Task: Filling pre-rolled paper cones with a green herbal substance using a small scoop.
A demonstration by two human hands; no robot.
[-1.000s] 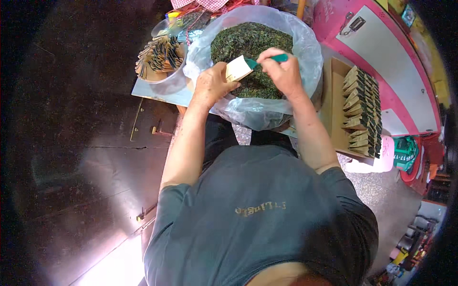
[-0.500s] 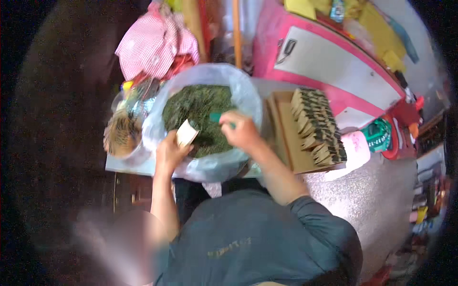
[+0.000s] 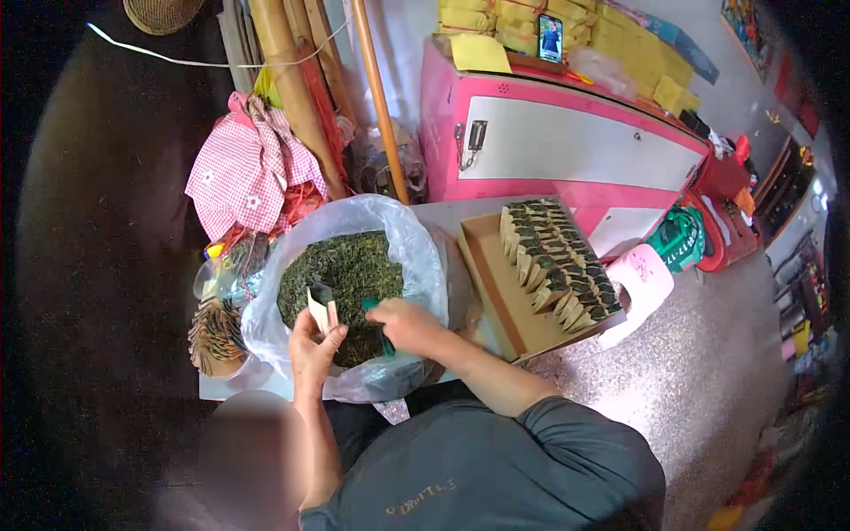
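My left hand (image 3: 312,352) holds a small cream paper packet (image 3: 323,311) upright, its top dark, over loose dried green leaves (image 3: 341,257) heaped in a large tub lined with a clear plastic bag (image 3: 403,221). Just right of it, my right hand (image 3: 405,326) is closed on a green scoop (image 3: 370,304), whose lower part is down at the leaves. A cardboard box (image 3: 487,292) right of the tub holds rows of small packets (image 3: 553,257) with dark tops. A round container (image 3: 217,341) at the left holds several similar packets.
The tub and box stand on a pale table (image 3: 434,211). Behind are a pink-and-white cabinet (image 3: 575,146) with a phone (image 3: 550,40) on top, leaning poles (image 3: 376,97) and checked cloth (image 3: 230,177). At the right are a pink plastic item (image 3: 646,279) and a green bag (image 3: 677,239).
The view has lifted, so the table sits lower in it and more of the background shows. The scoop has left the packet's mouth and dipped into the leaves. The packet is now more upright.
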